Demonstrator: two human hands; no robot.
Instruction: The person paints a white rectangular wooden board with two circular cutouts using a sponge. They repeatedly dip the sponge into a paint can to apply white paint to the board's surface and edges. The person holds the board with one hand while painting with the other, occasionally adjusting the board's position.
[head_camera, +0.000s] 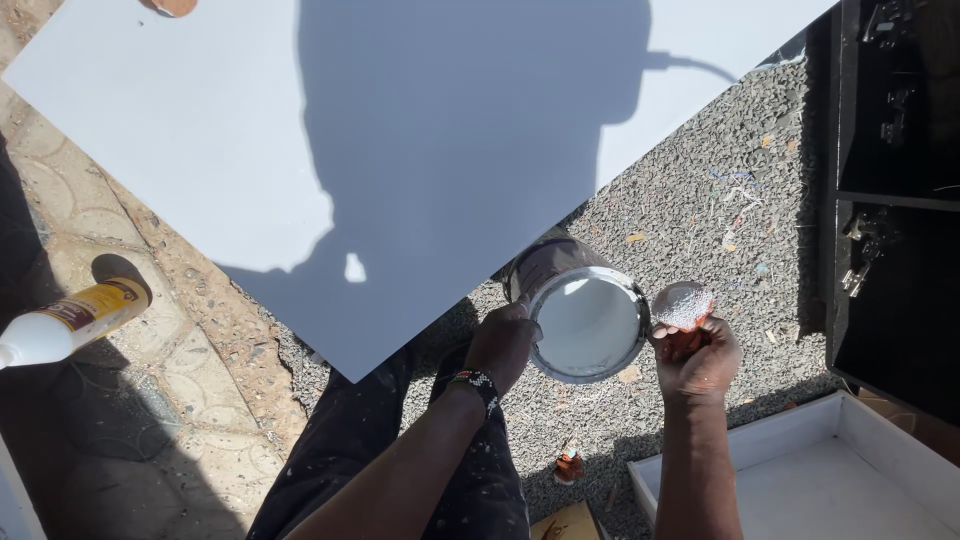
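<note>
**Open tin of white paint held between our two hands**

We look straight down at a round metal tin of white paint, open at the top, which sits between our hands just off the lower corner of a large flat white painted board. Our left hand is wrapped around the tin's left rim, fingers curled tight against the metal; a beaded wristband circles that wrist. Our right hand is just beside the tin's right edge, closed around a small round pad with a white speckled face; the pad faces up and nearly touches the tin's rim. We cannot tell whether the tin rests on the ground or hangs in our grip.

Beneath the tin lies grey gravel ground, strewn with small bits of litter. The white board covers most of the upper view and carries our own shadow; its corner points down toward our dark, paint-spattered trousers. To the left, on patterned paving, a white plastic bottle with a yellow label lies on its side, well apart from our hands. At the lower right sits a shallow white drawer-like box, near our right forearm. A black cabinet with metal fittings stands along the right edge.
</note>
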